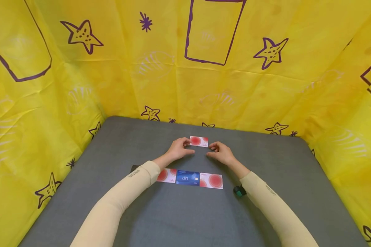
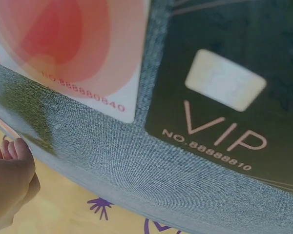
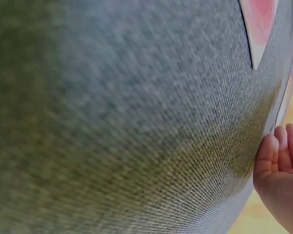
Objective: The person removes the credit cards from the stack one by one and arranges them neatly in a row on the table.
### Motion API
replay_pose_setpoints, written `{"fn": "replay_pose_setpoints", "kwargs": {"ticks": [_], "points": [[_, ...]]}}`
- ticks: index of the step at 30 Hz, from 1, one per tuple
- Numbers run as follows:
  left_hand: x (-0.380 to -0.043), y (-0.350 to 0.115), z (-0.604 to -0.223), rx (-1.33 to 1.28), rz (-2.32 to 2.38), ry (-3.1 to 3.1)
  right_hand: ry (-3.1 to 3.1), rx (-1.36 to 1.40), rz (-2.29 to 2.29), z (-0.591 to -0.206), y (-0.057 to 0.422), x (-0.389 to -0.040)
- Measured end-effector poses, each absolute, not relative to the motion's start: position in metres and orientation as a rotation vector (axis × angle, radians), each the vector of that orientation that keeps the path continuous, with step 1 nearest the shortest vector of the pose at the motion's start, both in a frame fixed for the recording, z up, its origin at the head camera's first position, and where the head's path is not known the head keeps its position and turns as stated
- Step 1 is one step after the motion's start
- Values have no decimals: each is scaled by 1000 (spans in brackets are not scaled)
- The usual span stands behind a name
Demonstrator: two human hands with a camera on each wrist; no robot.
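A white card with red circles [image 1: 199, 141] lies flat at the far middle of the table, between the two hands. My left hand [image 1: 178, 149] has its fingertips right at the card's left edge, thumb stretched out below it. Beside the right edge, my right hand [image 1: 221, 153] lies with fingers loosely bent and thumb pointing inward. In the right wrist view, the right hand's fingers [image 3: 283, 146] come close to the table surface. Neither hand curls round anything.
Nearer stands a row: a red-circled card [image 1: 170, 175], a blue VIP card [image 1: 188, 178] and another red-circled card [image 1: 211, 180]. A dark VIP card [image 2: 215, 112] lies at its left end, partly hidden by the left forearm. Yellow patterned cloth [image 1: 160, 79] walls the grey table [image 1: 185, 219].
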State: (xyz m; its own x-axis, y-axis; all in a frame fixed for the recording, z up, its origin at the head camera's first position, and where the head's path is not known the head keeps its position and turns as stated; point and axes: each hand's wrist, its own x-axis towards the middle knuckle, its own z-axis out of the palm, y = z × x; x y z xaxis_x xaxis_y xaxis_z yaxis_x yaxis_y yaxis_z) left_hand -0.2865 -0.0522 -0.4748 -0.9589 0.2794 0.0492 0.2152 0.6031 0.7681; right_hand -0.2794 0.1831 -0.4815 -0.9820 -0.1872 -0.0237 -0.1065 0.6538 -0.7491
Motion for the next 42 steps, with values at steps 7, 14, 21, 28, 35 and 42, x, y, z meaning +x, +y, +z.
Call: {"fn": "replay_pose_setpoints", "kwargs": {"ticks": [7,14,21,28,35,42], "points": [[-293,-52,-476,364,1320,2754,2763,-222,-1239,-479,182,-285],[-299,-52,-476,332,1313,2765,2781,-207,-1245,-479,180,-291],[-304,-51,-475,301,1326,2774,2801,-187,-1228,-482,179,-298],[-309,-49,-477,299,1331,2778,2826,-187,-1235,-483,177,-303],[-315,-48,-481,323,1321,2795,2861,-189,-1199,-487,175,-311],[-321,-46,-479,326,1261,2802,2866,-203,-1180,-487,174,-316]]}}
